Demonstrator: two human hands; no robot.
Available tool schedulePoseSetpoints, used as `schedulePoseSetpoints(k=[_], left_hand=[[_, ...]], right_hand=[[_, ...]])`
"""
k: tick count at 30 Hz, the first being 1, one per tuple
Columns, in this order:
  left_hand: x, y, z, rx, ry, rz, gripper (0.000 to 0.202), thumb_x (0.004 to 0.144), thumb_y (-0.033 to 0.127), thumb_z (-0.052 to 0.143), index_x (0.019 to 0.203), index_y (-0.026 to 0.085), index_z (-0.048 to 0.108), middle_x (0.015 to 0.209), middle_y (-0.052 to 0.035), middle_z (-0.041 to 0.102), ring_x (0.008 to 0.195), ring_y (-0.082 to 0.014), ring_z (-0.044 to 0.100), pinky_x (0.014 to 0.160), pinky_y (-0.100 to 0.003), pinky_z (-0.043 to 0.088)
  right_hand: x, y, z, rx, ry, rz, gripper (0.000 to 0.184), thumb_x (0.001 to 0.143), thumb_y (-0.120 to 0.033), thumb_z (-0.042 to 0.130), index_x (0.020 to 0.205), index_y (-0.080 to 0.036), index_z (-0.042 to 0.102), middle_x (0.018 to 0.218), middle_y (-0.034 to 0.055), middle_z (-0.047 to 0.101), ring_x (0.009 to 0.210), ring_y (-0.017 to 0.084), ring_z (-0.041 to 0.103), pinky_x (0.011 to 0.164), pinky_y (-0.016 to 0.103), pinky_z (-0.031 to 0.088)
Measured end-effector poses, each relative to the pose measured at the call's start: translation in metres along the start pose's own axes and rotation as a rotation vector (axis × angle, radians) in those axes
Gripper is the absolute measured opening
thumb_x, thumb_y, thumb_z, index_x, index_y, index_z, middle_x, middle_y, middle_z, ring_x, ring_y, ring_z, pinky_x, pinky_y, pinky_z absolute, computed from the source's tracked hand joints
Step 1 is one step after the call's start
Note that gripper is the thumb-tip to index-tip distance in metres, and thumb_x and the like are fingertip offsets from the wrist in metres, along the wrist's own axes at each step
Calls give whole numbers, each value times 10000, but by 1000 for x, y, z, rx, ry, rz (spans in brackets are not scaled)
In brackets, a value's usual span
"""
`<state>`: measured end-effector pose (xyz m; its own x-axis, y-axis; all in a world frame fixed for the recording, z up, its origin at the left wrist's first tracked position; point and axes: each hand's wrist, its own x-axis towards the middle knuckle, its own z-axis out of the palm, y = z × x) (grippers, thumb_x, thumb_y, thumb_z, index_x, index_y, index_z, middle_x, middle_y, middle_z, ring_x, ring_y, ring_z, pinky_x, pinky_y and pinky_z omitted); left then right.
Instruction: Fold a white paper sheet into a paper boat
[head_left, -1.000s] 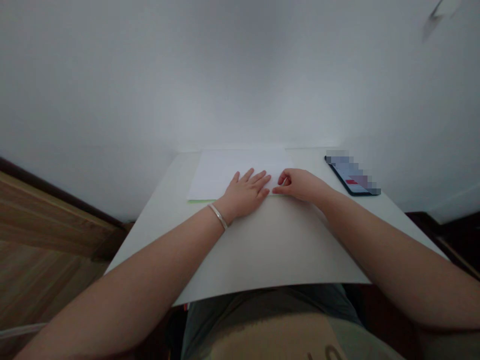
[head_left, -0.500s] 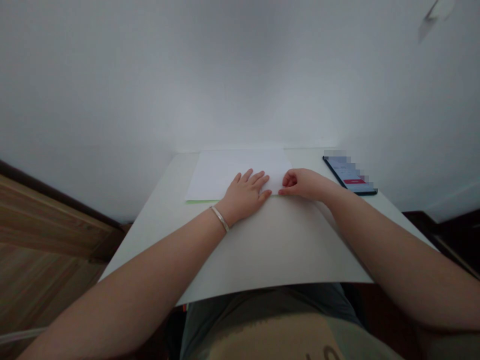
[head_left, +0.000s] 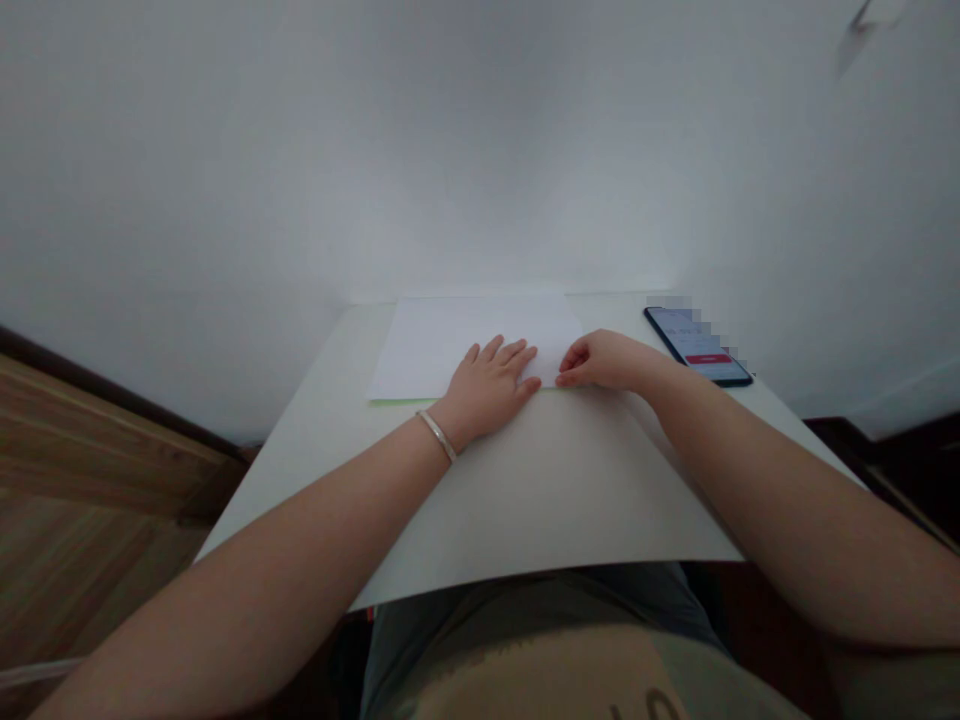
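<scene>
A white sheet of paper (head_left: 442,340) lies flat at the far side of the white table, with a thin green edge (head_left: 420,401) showing along its near side. My left hand (head_left: 491,392) rests on the sheet's near edge, fingers spread and palm down. At the sheet's near right corner, my right hand (head_left: 592,360) has its fingers curled, with thumb and fingertips pinched together on the paper's edge. How many layers sit in that pinch is too small to make out.
A phone (head_left: 697,345) with a lit screen lies on the table (head_left: 525,500) to the right of my right hand. White walls (head_left: 480,150) close in behind and at both sides. Wooden boards (head_left: 90,480) stand at the lower left.
My right hand's fingers have closed in a little at the paper's corner, shifting slightly left. The left hand stays flat on the sheet. The whole view has shifted slightly.
</scene>
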<state>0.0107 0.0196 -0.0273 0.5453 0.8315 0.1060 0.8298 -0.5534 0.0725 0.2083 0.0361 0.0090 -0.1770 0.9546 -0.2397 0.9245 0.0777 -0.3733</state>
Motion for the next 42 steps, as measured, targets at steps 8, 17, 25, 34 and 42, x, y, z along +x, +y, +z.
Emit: schedulePoseSetpoints(k=[8,17,25,34,42], left_hand=[[1,-1,1,35,-22,24,524,976,472,211,1477,324,259,1555,7,253,1417,-311,231,1113,-569,234],[0,0,0,20,-39,18,522,977,467,194,1476,327,263,1560,3,240,1424,-305,214,1122,-564,214],[0,-1,-1,9,-46,19,518,975,483,203,1469,344,271,1562,7,234,1426,-300,205,1125,-559,201],[1,-1,-2,12,-49,24,519,975,487,207,1467,338,280,1560,-1,243,1423,-303,214,1121,-556,215],[1,-2,0,4,-58,29,528,974,491,207,1474,331,265,1563,-3,232,1426,-304,204,1125,-556,203]], right_hand=[[1,0,-2,-44,-35,10,231,683,-420,706,799,-221,729,786,26,723,727,179,635,594,266,411],[-1,10,-12,-110,-87,4,209,718,-412,671,769,-214,716,732,14,695,693,166,602,579,266,394],[1,12,-8,-113,-63,-1,293,699,-508,670,728,-217,688,682,9,664,648,163,579,546,276,364],[3,16,-9,-86,-95,-25,298,668,-505,695,727,-213,682,672,3,653,649,154,572,532,261,357],[10,27,-14,-91,-186,-10,207,684,-431,696,734,-230,696,677,-8,663,622,143,564,550,261,375]])
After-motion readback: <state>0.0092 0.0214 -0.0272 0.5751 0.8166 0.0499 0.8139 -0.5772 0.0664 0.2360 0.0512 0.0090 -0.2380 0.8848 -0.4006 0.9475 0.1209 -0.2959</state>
